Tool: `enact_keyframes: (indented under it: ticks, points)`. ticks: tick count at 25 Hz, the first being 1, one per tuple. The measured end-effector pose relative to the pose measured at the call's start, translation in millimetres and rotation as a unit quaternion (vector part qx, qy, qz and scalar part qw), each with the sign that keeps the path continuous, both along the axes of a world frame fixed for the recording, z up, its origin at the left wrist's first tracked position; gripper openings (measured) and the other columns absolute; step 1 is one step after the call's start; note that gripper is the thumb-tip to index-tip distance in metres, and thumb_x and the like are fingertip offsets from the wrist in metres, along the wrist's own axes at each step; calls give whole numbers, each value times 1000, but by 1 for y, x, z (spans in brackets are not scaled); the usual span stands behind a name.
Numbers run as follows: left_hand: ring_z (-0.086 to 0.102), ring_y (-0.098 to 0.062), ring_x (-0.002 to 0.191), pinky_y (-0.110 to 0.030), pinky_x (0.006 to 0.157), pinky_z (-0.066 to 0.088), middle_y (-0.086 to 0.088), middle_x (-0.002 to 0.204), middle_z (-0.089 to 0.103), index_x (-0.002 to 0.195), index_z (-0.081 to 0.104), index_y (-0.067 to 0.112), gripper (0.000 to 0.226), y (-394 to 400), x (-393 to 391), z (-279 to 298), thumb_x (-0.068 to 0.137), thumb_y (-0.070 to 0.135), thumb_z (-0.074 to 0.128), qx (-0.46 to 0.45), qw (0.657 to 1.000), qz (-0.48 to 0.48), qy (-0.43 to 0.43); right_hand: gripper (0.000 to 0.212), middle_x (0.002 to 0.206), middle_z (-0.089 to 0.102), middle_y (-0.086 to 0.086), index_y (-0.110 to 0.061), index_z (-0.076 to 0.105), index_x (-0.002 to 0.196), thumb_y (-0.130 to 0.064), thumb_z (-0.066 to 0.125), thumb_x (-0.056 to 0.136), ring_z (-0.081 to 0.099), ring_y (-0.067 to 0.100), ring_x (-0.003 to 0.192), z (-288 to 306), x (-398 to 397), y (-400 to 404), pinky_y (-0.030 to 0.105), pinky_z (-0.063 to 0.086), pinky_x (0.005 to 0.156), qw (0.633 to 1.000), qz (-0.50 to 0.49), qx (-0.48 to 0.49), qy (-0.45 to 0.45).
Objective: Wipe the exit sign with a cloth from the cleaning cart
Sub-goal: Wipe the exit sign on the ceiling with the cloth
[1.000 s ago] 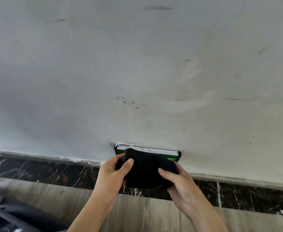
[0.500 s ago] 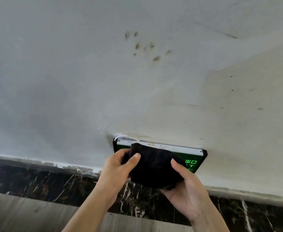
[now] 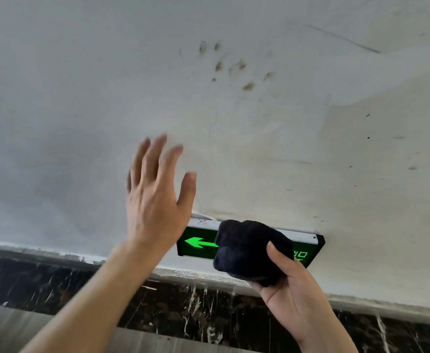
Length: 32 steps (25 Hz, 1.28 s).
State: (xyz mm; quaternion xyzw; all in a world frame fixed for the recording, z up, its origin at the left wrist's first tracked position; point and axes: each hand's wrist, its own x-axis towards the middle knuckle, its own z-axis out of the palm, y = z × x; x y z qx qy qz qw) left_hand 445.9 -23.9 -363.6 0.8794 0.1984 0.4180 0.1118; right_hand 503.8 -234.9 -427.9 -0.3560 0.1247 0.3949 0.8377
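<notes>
A green exit sign [image 3: 198,242] with a lit arrow pointing left is mounted low on the white wall, with a pale strip along its top edge. A bunched black cloth [image 3: 249,247] covers the sign's middle. My right hand [image 3: 289,284] grips the cloth from below and presses it against the sign. My left hand [image 3: 155,197] is raised in front of the wall to the sign's upper left, fingers spread, holding nothing. Green characters show at the sign's right end beside my right thumb.
The white wall [image 3: 81,98] carries brown smudges [image 3: 234,67] above the sign. A black marble skirting [image 3: 196,309] with white veins runs below the sign, and a grey floor strip [image 3: 5,324] lies under it.
My left hand has let go of the cloth and lifted up and left, fingers spread. The cloth has bunched in my right hand and slid right, uncovering the green arrow.
</notes>
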Motion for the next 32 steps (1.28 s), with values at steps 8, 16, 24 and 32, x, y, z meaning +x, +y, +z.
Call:
enact_keyframes:
  ticks: [8, 16, 24, 32]
  points:
    - [26, -43, 137, -63, 112, 13, -19, 149, 42, 148, 33, 10, 60, 57, 90, 58, 97, 43, 36, 381, 922, -21, -67, 37, 113, 69, -23, -47, 64, 112, -35, 69, 77, 63, -4, 104, 7, -19, 39, 15, 53, 82, 839, -114, -281, -452]
    - [33, -40, 134, -64, 110, 21, -13, 145, 39, 143, 42, 14, 62, 65, 104, 55, 95, 48, 28, 412, 903, -6, -126, 78, 122, 68, 5, -10, 63, 124, -20, 92, 52, 62, 25, 115, -43, -20, 129, 43, 51, 98, 431, 110, -483, -754]
    - [36, -41, 132, -65, 107, 25, -15, 143, 45, 142, 44, 12, 62, 64, 103, 56, 95, 49, 28, 408, 904, 4, -127, 74, 117, 67, 5, -15, 65, 121, -23, 83, 50, 61, 26, 106, -51, -18, 141, 47, 49, 94, 309, 139, -578, -743]
    - [30, -41, 135, -62, 111, 19, -12, 148, 30, 148, 35, 14, 64, 67, 103, 54, 94, 48, 35, 428, 894, 24, -130, 66, 113, 69, 5, -12, 68, 116, -20, 80, 52, 63, 28, 100, -48, 15, 79, 51, 50, 91, 282, 119, -632, -712]
